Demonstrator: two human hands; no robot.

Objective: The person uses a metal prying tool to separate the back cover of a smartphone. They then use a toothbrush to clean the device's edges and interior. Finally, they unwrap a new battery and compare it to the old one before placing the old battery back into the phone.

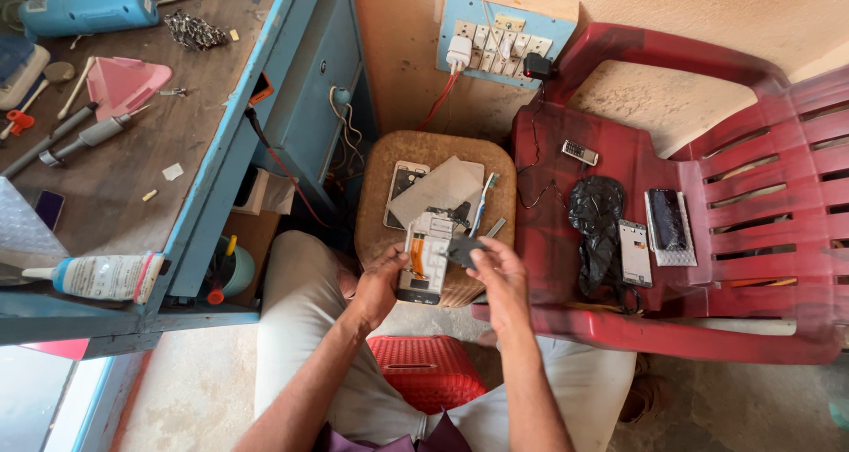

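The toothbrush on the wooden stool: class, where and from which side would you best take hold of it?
Grip the toothbrush by its thin handle, probably from the red chair's side. It lies flat, its lower end nearest the right hand; the opened phone crowds its other side.

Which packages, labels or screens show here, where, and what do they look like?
Glue tube: blue bench edge, white, blue-collared nozzle, lying flat.
Opened phone: wooden stool, under left hand, white frame.
Dark screen panel: red chair seat, black rectangle on bubble wrap.
White phone frame: same seat, upright rectangle.
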